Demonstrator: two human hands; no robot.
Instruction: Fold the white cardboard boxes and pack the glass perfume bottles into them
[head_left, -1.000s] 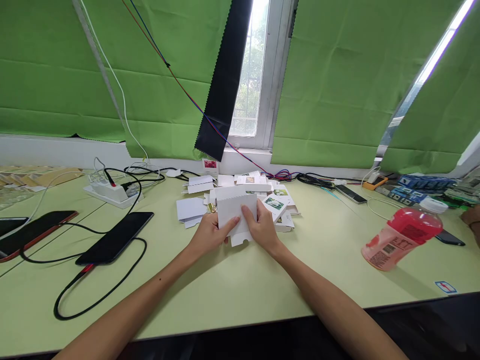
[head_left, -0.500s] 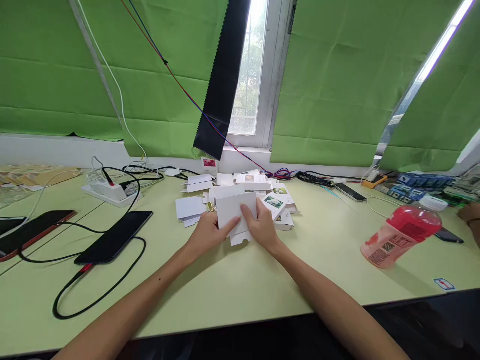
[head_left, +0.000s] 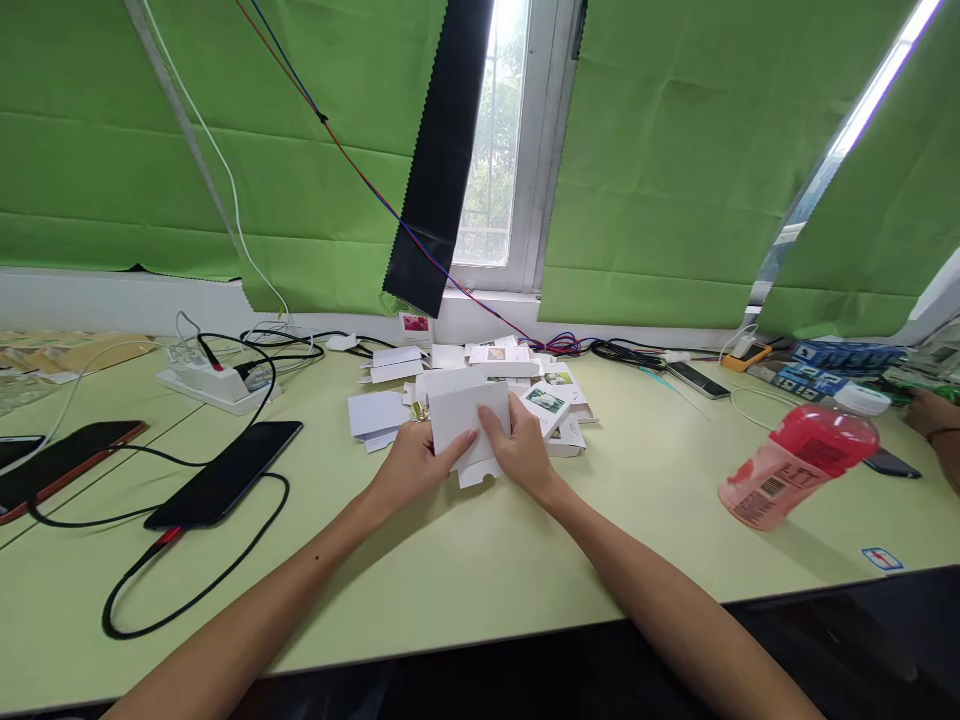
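Head view: forearms converge, left grip and right grip clasping a white carton, thumbs inward.

The left hand and right hand hold a white paperboard carton, flower-printed boxes lying just beyond at twelve to one o'clock, a black smartphone at nine and a pink-labelled drink bottle at three.

Head view: forward and down over desk, window ahead.
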